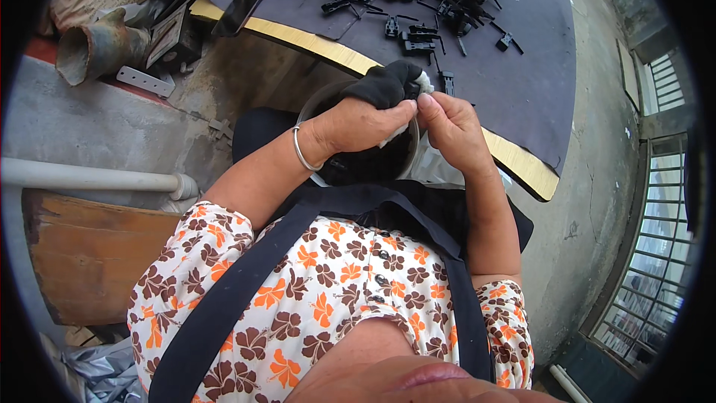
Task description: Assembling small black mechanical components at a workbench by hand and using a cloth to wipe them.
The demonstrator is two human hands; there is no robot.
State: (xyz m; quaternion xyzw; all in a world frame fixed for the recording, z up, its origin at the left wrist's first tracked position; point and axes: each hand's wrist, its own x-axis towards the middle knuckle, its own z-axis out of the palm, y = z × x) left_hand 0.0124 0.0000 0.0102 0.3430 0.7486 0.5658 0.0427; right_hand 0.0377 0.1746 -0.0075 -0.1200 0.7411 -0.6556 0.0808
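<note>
black cloth (384,82) atop left hand (358,125), prob. gripped

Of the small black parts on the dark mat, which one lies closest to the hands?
The narrow black piece at the mat's near edge, just above the right hand. The other black parts lie farther up the mat, toward the heap.

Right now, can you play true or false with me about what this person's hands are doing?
1. Both hands meet above a round metal bowl. True.
2. The left hand is bare and the right hand wears a glove. False: both are bare; they hold a black glove between them.
3. A silver bangle sits on the left wrist. True.
4. The small black parts lie on the floor. False: they lie on the dark table mat.
5. A rusty pipe lies at the upper left. True.
</note>
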